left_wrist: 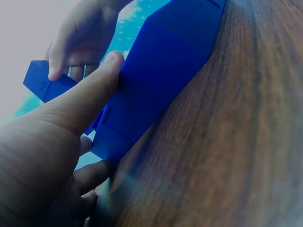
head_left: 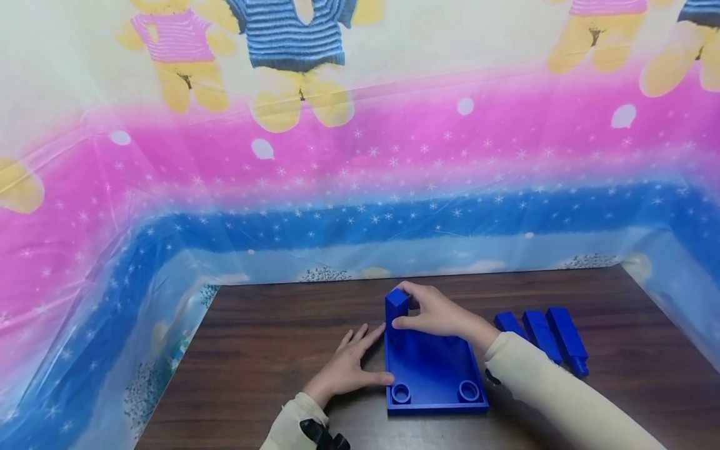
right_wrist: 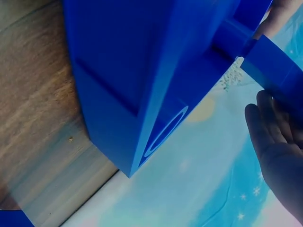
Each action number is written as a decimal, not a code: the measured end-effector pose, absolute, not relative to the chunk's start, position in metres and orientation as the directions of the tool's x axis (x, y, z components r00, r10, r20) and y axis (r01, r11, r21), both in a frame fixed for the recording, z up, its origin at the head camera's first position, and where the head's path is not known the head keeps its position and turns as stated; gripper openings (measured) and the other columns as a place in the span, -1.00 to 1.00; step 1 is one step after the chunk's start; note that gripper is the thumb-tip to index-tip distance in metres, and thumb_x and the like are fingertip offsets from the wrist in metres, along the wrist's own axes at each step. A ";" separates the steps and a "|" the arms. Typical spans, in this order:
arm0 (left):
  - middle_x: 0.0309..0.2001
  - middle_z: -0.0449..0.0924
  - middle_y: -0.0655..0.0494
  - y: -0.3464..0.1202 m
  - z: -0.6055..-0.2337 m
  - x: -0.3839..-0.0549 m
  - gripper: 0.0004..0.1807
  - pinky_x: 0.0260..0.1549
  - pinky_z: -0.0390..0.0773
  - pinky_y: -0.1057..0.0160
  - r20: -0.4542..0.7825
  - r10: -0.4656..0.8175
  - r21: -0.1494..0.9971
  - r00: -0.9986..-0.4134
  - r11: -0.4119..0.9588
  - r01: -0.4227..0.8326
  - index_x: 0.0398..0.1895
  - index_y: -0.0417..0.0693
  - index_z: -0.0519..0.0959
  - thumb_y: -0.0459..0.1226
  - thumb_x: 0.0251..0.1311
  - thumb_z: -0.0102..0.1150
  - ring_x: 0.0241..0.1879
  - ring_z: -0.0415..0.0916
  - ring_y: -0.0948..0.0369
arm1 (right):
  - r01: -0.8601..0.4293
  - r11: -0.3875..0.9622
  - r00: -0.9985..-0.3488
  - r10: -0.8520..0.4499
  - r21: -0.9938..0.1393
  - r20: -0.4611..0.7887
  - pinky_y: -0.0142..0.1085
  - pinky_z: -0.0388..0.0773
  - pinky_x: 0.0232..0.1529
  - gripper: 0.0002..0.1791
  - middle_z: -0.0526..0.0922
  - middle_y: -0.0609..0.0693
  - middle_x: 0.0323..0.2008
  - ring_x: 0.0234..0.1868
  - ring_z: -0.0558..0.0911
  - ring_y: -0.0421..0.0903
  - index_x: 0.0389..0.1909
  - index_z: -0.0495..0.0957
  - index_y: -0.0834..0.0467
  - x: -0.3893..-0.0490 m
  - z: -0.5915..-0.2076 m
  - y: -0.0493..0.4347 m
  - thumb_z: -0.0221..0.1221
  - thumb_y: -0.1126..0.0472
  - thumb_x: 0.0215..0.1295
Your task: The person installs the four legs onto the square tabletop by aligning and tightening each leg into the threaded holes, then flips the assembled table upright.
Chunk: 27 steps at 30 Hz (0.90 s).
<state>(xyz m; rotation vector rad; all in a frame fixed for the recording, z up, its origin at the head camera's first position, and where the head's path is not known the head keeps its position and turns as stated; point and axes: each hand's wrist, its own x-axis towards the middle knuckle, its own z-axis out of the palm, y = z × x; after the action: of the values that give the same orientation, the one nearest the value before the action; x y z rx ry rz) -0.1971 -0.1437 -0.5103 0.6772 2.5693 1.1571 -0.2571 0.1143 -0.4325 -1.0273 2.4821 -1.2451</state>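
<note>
A: Your right hand (head_left: 435, 312), quick?

B: Fingers clamped on a blue, square-section, plastic-looking post (head_left: 392, 309), thumb on the near side. Post stands roughly upright at the far-left corner of a blue, square, low-rimmed, plastic-looking tray (head_left: 433, 375). Tray's on the dark brown wood-grain worktop (head_left: 253, 350), about midway between left and right edges, clear of the far edge.

A: Your left hand (head_left: 345, 369)?

B: Fingers apart, fairly straight, gripping nothing. Thumb touches the tray's left edge by the near-left corner; forefinger reaches that edge towards the far-left corner. Reads as a brace.

A: Your post, fully in?

B: Can't tell. The right wrist view has its lower end right at the corner; depth doesn't show.

A: Tips for you?

B: Going by the round blue sockets (head_left: 469, 391) in both near corners, line the end up dead centre, then press straight down, no lean. A tilted post would likely bind or lift the tray. If it wobbles, grip lower. Use that left hand against sliding.

A: Other posts?

B: Three matching blue square-section posts (head_left: 542, 337), lying side by side between your tray and the worktop's right edge. The rightmost shows a narrower peg (head_left: 579, 367) at its near end.
</note>
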 end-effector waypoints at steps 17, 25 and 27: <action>0.64 0.15 -0.06 -0.144 -0.512 -0.197 0.12 0.53 -0.19 -0.40 -0.027 0.507 0.755 -0.861 0.576 0.315 0.72 0.29 0.11 0.27 0.16 0.45 0.67 -0.18 -0.20 | -0.481 0.421 -0.769 -0.623 -0.769 0.140 0.08 0.66 0.17 -0.33 0.68 0.07 0.16 0.21 0.66 0.11 0.41 0.42 0.12 -0.255 -0.437 0.112 0.42 0.01 0.39; 0.64 0.17 -0.05 -0.145 -0.514 -0.198 0.11 0.55 -0.20 -0.38 -0.019 0.510 0.752 -0.860 0.574 0.324 0.72 0.29 0.11 0.25 0.17 0.46 0.67 -0.16 -0.17 | -0.471 0.367 -0.749 -0.647 -0.802 0.144 0.09 0.66 0.15 -0.35 0.64 0.17 0.15 0.15 0.68 0.14 0.46 0.38 0.13 -0.260 -0.438 0.114 0.35 0.29 0.39; 0.63 0.17 -0.05 -0.144 -0.514 -0.199 0.10 0.55 -0.21 -0.37 -0.015 0.512 0.750 -0.859 0.573 0.329 0.72 0.28 0.11 0.21 0.18 0.47 0.67 -0.16 -0.17 | -0.471 0.362 -0.748 -0.647 -0.804 0.147 0.04 0.68 0.12 -0.37 0.63 0.16 0.14 0.14 0.68 0.12 0.44 0.40 0.13 -0.260 -0.437 0.114 0.33 0.33 0.38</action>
<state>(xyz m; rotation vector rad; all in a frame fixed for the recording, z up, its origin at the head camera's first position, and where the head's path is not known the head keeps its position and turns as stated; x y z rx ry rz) -0.1987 -0.1445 -0.5142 0.6999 2.5758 1.1578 -0.2598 0.1135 -0.4367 -1.0099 2.4264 -1.3323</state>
